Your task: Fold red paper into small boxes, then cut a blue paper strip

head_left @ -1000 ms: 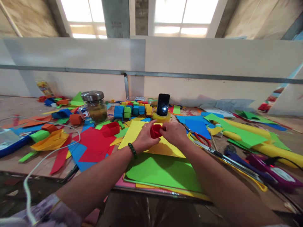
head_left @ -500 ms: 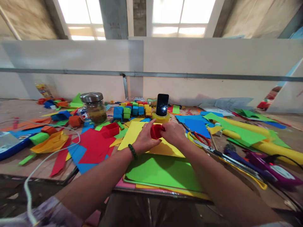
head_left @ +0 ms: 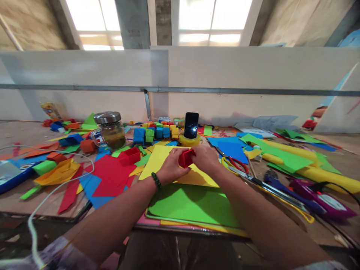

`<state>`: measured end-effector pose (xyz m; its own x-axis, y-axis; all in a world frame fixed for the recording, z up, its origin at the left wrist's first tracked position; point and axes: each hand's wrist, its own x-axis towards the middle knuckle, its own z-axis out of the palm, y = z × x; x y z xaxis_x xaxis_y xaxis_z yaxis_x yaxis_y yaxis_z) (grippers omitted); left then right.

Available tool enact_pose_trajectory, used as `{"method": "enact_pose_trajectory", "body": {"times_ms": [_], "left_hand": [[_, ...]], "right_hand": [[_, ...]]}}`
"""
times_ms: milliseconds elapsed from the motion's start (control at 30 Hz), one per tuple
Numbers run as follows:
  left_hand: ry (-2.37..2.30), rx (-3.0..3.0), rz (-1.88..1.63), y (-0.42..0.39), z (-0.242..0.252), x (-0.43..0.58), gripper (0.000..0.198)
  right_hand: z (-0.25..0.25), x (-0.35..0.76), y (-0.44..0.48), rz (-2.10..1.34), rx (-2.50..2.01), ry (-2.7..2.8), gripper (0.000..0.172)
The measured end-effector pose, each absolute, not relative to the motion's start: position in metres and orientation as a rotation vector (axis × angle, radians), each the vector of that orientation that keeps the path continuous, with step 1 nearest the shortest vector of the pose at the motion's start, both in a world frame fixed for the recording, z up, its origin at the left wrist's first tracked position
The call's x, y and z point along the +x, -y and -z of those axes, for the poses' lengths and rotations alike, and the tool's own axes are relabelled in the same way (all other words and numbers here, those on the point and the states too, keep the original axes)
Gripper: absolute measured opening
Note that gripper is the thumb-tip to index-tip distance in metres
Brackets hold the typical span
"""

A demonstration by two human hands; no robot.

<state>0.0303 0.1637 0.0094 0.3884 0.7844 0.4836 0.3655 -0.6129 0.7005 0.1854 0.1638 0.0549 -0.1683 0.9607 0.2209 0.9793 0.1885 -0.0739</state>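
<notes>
Between my two hands is a small red paper box [head_left: 185, 159], held just above a yellow sheet [head_left: 157, 159]. My left hand [head_left: 173, 165], with a dark green bead bracelet [head_left: 156, 180] at the wrist, grips the box from its left side. On the other side my right hand [head_left: 206, 157] has its fingers curled at the box's edge; its fingertips are partly hidden. Under the yellow sheet lies a stack topped with green sheets [head_left: 194, 206]. Another red paper box [head_left: 129, 156] sits to the left, on red paper pieces [head_left: 112, 174].
Behind my hands a phone [head_left: 191, 125] leans upright on a yellow tape roll [head_left: 189, 140]. Paper cubes [head_left: 159, 132] and a lidded glass mug [head_left: 111, 131] stand to its left. Scissors [head_left: 234, 165], a purple device [head_left: 322, 200] and yellow rolls [head_left: 323, 178] lie right. A white cable [head_left: 53, 191] crosses the left.
The red box has tilted slightly between my hands, so less of its inside shows. Both hands keep their hold, and the whole view has shifted a little.
</notes>
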Motion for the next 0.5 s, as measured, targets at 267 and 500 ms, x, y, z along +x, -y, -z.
{"method": "enact_pose_trajectory", "body": {"times_ms": [267, 500], "left_hand": [[-1.017, 2.209, -1.189, -0.1641, -0.0073, 0.0303, 0.068], [-1.000, 2.185, -1.161, -0.1649, -0.0065, 0.0308, 0.075]], "right_hand": [[-0.0601, 0.1891, -0.1635, -0.203, -1.820, 2.237, 0.015], [-0.0589, 0.1816, -0.1613, 0.008, -1.956, 2.208, 0.022]]}}
